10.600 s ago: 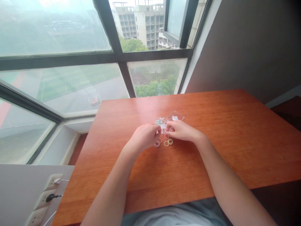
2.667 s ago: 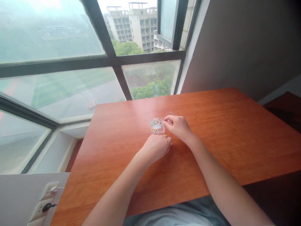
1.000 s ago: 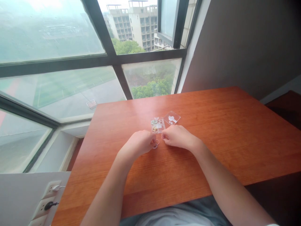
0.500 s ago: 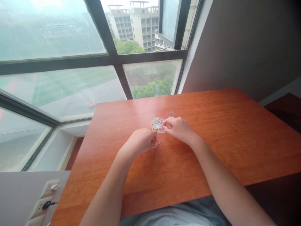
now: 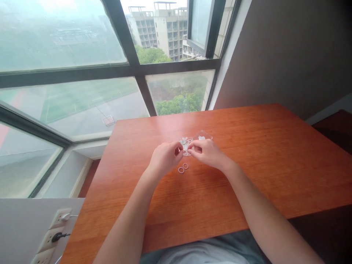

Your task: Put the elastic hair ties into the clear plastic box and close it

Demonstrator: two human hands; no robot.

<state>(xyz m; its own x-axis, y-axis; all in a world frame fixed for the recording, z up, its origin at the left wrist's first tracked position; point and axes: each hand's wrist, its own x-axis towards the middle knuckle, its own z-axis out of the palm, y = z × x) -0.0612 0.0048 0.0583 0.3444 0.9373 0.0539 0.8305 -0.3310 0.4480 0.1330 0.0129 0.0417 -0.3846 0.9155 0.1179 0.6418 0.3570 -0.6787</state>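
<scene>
A small clear plastic box stands on the table with several little rings in it, and its transparent lid lies tilted open behind my right hand. At the box's left side, my left hand has thumb and fingers pinched together near the rim; what they hold, if anything, is too small to make out. My right hand is also closed in a pinch at the box's right side, its fingertips hiding part of the box. Two pale pink rings lie side by side on the wood just in front of the box.
The reddish-brown wooden table stretches under both arms. Large dark-framed windows rise behind it, with a grey wall on the right. Wall sockets with plugs and cables sit at lower left.
My left hand has lifted away from the two pink rings and moved up to the box, leaving them uncovered. My right hand stays at the box, its fingertips slightly further left.
</scene>
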